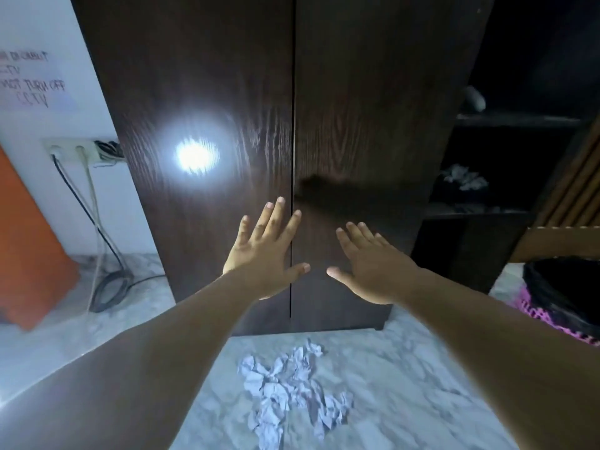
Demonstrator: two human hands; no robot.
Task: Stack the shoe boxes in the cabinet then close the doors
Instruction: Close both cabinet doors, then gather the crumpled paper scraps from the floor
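The left hand (264, 254) and right hand (373, 264), fingers straight and spread and gripping nothing, reach flat toward the 2 shut doors of the dark wood cabinet (211, 92); whether they touch is unclear; crumpled paper (289, 384) litters the marble floor (406, 368) below

Floor (406, 378): pale grey marble pattern. Crumpled paper (292, 384) at 6 o'clock. White wall (39, 125) at 9 o'clock, bearing a handwritten notice (31, 81) and a socket strip (74, 151) with trailing cables (104, 264). Orange panel (29, 248) leaning at 8 o'clock. Dark open shelving (506, 164) at 3 o'clock. Black-and-pink basket (565, 297) at 4 o'clock.
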